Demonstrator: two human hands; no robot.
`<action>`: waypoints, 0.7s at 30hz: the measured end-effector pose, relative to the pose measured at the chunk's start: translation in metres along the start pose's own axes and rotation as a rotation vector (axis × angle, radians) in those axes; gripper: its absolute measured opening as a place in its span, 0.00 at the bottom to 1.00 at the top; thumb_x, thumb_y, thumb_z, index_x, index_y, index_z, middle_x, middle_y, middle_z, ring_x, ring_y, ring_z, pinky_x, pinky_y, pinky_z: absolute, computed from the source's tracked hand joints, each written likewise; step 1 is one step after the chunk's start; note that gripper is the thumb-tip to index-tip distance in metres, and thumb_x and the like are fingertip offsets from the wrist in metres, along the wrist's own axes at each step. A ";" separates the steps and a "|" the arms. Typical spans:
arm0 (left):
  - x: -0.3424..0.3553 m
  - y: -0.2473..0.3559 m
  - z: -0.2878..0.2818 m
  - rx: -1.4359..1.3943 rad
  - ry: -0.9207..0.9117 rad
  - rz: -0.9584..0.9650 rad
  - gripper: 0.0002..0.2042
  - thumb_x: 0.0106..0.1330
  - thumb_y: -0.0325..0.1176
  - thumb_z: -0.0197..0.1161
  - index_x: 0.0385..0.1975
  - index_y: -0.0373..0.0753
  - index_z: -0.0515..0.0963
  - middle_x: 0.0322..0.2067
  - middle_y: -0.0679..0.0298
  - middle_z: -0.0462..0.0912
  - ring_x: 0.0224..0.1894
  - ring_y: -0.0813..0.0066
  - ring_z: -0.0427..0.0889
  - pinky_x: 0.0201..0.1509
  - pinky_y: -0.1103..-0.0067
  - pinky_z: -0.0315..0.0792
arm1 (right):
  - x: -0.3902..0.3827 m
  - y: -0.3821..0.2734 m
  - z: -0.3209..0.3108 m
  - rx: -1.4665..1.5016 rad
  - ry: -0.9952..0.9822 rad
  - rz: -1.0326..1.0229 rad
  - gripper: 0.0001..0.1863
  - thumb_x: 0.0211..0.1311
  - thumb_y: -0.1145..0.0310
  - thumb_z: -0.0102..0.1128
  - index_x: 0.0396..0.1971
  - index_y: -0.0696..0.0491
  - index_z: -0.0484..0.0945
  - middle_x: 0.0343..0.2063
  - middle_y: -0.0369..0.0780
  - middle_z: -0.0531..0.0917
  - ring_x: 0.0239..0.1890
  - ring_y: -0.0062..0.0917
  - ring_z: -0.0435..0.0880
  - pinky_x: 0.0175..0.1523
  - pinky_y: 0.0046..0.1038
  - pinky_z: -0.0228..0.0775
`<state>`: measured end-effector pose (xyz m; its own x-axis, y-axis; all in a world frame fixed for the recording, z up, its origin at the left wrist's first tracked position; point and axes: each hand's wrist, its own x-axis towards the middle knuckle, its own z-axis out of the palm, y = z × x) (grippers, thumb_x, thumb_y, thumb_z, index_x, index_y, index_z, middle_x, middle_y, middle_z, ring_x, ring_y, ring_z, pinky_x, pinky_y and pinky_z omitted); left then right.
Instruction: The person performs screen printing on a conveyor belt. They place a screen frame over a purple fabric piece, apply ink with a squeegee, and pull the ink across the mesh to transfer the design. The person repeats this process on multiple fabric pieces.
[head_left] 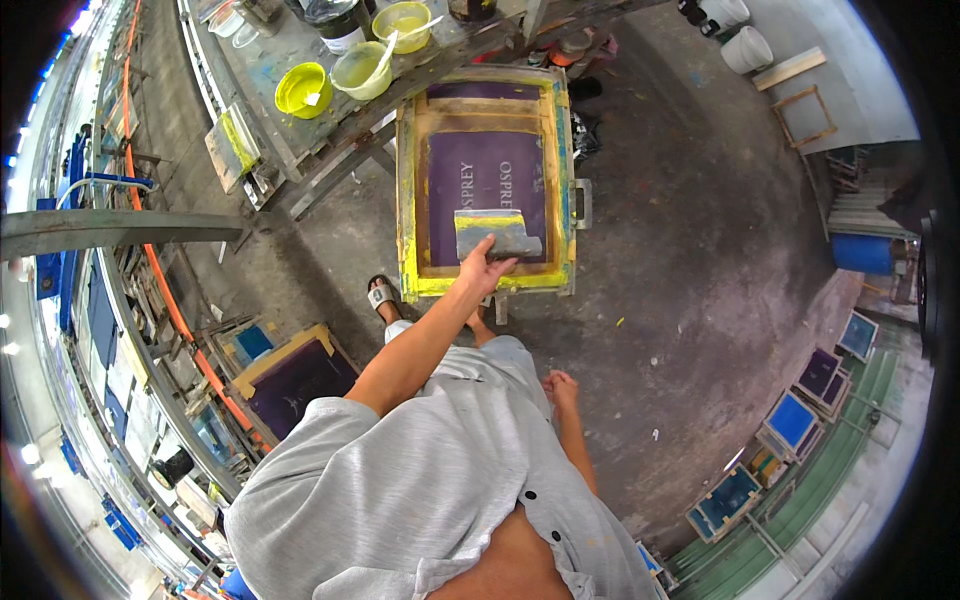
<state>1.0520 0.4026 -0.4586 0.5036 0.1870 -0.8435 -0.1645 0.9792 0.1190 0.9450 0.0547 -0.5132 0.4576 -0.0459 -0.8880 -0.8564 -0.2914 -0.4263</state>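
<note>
Left hand: you are grasping a grey scraper, its broad face carrying a yellow smear, fingers wrapping its near edge.

Right hand: hanging behind and to the right of the left, fingers curling loosely. Nothing is showing in it; you may be hiding something small, so I cannot tell.

Screen frame: lying under and ahead of your left hand, its rim wearing yellow ink stains. Purple mesh is stretching inside it, bearing pale lettering. The scraper is overlying the near part of the mesh; whether it is touching is not showing.

Bowls: a yellow bowl and a pale tub, standing on the bench ahead and to the left of your left hand.

Step, by judgement: you are seemingly working at the mesh with the scraper, either starting or finishing a pass. The next move is probably calling for a level blade, a firm grip and even pressure, with your right hand perhaps steadying the frame.
</note>
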 end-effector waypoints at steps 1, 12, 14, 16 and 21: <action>0.000 0.000 0.001 -0.002 0.001 0.000 0.21 0.69 0.31 0.63 0.58 0.31 0.67 0.59 0.49 0.70 0.63 0.47 0.70 0.67 0.46 0.66 | 0.000 0.001 0.002 -0.027 0.014 0.011 0.13 0.65 0.64 0.59 0.46 0.52 0.80 0.33 0.38 0.85 0.33 0.23 0.83 0.37 0.28 0.75; 0.007 -0.001 0.000 -0.021 -0.003 0.014 0.23 0.69 0.34 0.63 0.59 0.31 0.66 0.59 0.49 0.70 0.63 0.47 0.70 0.64 0.44 0.69 | 0.010 -0.009 -0.004 -0.031 0.000 -0.009 0.10 0.64 0.65 0.57 0.42 0.51 0.82 0.29 0.36 0.85 0.28 0.19 0.82 0.30 0.24 0.71; 0.006 -0.001 0.001 -0.018 -0.009 0.023 0.24 0.69 0.35 0.63 0.60 0.31 0.65 0.60 0.48 0.69 0.63 0.47 0.69 0.64 0.45 0.69 | 0.014 -0.013 -0.003 -0.018 0.004 -0.015 0.11 0.64 0.65 0.58 0.42 0.51 0.82 0.29 0.35 0.85 0.28 0.19 0.82 0.29 0.23 0.70; 0.004 0.000 0.004 -0.024 -0.005 0.014 0.24 0.69 0.35 0.63 0.60 0.31 0.65 0.60 0.48 0.69 0.64 0.48 0.68 0.66 0.44 0.67 | 0.020 -0.012 -0.002 -0.010 0.002 -0.019 0.11 0.64 0.65 0.57 0.43 0.51 0.81 0.30 0.35 0.85 0.28 0.19 0.82 0.29 0.22 0.70; -0.003 0.001 0.008 -0.030 0.010 0.009 0.23 0.69 0.35 0.63 0.60 0.33 0.65 0.60 0.50 0.69 0.65 0.50 0.67 0.69 0.44 0.64 | 0.023 -0.020 0.000 -0.068 -0.036 0.004 0.14 0.66 0.65 0.56 0.48 0.52 0.79 0.33 0.38 0.84 0.34 0.25 0.84 0.38 0.31 0.77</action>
<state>1.0568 0.4039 -0.4516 0.4934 0.1951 -0.8476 -0.1947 0.9746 0.1110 0.9723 0.0593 -0.5248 0.4438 -0.0128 -0.8960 -0.8394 -0.3560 -0.4107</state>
